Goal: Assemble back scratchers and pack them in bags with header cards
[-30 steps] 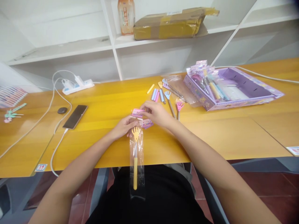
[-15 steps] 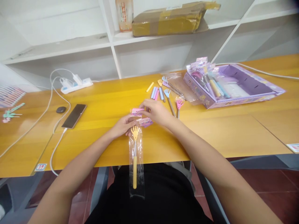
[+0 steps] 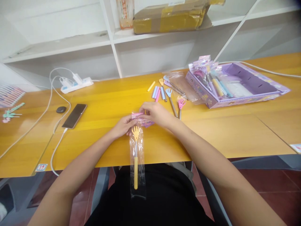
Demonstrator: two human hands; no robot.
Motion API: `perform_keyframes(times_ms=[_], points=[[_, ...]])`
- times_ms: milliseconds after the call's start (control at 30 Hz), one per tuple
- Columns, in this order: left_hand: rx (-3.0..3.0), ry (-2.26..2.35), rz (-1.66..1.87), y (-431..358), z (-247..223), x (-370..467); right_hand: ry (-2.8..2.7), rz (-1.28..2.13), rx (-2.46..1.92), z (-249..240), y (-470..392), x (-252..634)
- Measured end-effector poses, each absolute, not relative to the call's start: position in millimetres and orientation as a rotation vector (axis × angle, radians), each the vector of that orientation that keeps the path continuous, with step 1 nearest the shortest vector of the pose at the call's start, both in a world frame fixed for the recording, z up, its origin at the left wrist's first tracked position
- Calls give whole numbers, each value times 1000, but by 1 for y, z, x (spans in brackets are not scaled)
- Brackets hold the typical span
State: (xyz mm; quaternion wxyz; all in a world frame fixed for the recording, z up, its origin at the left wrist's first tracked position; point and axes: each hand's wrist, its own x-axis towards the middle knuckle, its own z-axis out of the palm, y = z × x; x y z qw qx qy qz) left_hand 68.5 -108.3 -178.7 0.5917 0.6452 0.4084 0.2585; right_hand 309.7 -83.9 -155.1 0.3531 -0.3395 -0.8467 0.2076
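My left hand [image 3: 123, 126] is closed on the top of a clear plastic bag [image 3: 140, 147]. Inside the bag lies a yellow back scratcher [image 3: 135, 169] with a hand-shaped head and a metal rod; its handle reaches past the table edge over my lap. My right hand [image 3: 155, 113] pinches a pink printed card [image 3: 137, 115] at the mouth of the bag, its fingertips partly hidden. More pink and purple cards [image 3: 147, 123] lie just under this hand. Beyond it are loose hand-shaped heads on rods, among them a pink one [image 3: 181, 104] and a blue one [image 3: 168, 92], beside several coloured handles [image 3: 155, 92].
A purple display box [image 3: 213, 101] with bagged scratchers stands at the right. To the left are a phone [image 3: 74, 116] on a white cable, a black earbud case-like object [image 3: 61, 110] and a power strip [image 3: 77, 85]. White shelving with a taped carton [image 3: 169, 23] rises behind.
My right hand has moved slightly down with the pink card, closer to the bag's mouth and over the other cards. My left hand keeps its hold on the bag.
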Motion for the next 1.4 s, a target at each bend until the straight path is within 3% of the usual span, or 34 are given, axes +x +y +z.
perform_keyframes(times_ms=[1400], points=[[1406, 952, 882, -106, -188, 72, -2029, 539, -793, -152, -90, 305]])
